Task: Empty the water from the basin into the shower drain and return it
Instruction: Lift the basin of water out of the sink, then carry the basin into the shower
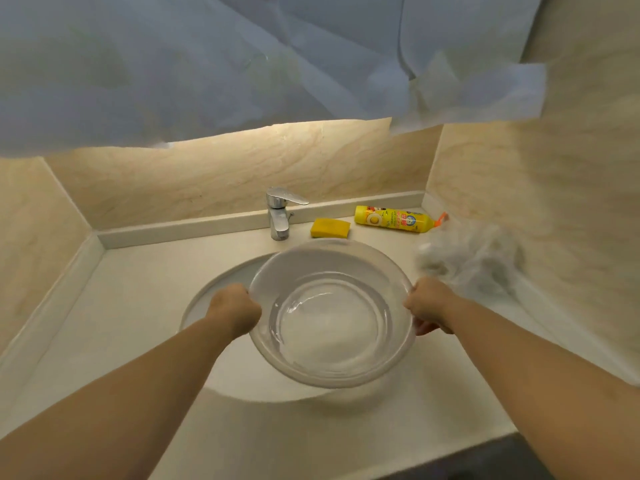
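Note:
A round, pale translucent basin with clear water in its bottom hangs over the countertop sink, shifted a little to the sink's right. My left hand grips the basin's left rim. On the opposite side my right hand grips the right rim. The basin looks lifted off the sink and roughly level. No shower drain is in view.
A chrome tap stands behind the sink. A yellow sponge and a yellow bottle lying on its side sit at the back of the counter. A crumpled clear plastic bag lies at the right. Beige tiled walls enclose the counter.

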`<action>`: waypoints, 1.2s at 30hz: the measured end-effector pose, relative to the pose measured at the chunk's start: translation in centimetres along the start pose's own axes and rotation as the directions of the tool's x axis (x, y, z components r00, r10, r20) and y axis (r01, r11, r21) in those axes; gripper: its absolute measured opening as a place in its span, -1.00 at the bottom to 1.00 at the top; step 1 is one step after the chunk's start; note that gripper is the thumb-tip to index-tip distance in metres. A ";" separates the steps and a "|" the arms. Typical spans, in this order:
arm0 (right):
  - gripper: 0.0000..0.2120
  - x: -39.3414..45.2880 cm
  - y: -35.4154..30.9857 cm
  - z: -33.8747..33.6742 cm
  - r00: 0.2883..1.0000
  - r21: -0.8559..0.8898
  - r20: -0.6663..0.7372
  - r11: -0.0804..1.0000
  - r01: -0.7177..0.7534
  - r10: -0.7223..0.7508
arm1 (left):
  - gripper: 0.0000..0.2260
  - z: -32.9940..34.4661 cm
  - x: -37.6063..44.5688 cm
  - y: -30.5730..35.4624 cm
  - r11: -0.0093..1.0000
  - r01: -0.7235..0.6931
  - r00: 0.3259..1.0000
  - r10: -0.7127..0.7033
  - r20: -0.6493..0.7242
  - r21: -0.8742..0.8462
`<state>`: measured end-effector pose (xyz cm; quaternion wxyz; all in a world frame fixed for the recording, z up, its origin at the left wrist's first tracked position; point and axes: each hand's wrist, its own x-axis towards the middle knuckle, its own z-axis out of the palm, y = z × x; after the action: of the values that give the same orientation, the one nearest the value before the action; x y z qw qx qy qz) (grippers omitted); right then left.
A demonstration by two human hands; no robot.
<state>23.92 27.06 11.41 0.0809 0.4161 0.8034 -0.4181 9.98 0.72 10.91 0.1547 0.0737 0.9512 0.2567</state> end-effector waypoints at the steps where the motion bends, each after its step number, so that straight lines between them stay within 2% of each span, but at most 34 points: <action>1: -0.81 -1.2 0.4 0.0 1.000 0.016 -0.026 1.000 0.010 -0.009 | -0.82 -0.3 -0.6 0.2 0.999 -0.034 0.999 0.034 -0.013 -0.013; 5: -0.72 -4.8 1.8 -1.5 0.995 0.080 -0.102 0.997 -0.003 0.011 | -0.83 -2.0 -2.3 2.4 0.989 -0.139 0.990 0.137 -0.041 -0.043; 7: -0.73 -6.6 3.1 -2.8 0.990 0.154 -0.128 0.988 -0.030 0.050 | -0.79 -2.4 -3.5 3.7 0.986 -0.160 0.987 0.160 0.001 -0.054; 10: -0.86 -9.5 5.5 -4.3 0.982 0.237 -0.147 0.968 -0.081 0.118 | -0.81 -1.9 -5.5 5.2 0.978 -0.195 0.977 0.200 0.073 -0.072; 15: -0.80 -13.3 10.8 -6.2 0.962 0.285 -0.197 0.950 -0.127 0.188 | -0.83 0.7 -9.8 7.3 0.969 -0.243 0.956 0.248 0.155 -0.052; 22: -0.77 -19.4 19.6 -10.6 0.927 0.228 -0.268 0.952 -0.204 0.262 | -0.82 6.4 -17.6 11.3 0.947 -0.318 0.930 0.322 0.180 -0.051; 24: -0.82 -21.3 22.4 -11.9 0.918 0.193 -0.284 0.955 -0.227 0.276 | -0.80 8.3 -19.9 12.2 0.939 -0.339 0.917 0.344 0.201 -0.064; 31: -0.89 -28.0 31.4 -13.8 0.857 0.306 -0.333 0.904 -0.298 0.395 | -0.79 13.5 -27.9 14.3 0.906 -0.418 0.853 0.416 0.314 -0.064; 36: -0.80 -33.6 36.3 -14.2 0.786 0.421 -0.378 0.847 -0.324 0.489 | -0.76 17.2 -32.0 16.7 0.821 -0.570 0.746 0.538 0.393 -0.042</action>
<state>75.29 28.40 14.56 -0.0993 0.6781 0.6047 -0.4057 46.77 16.01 13.57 0.2532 0.4080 0.8458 0.2326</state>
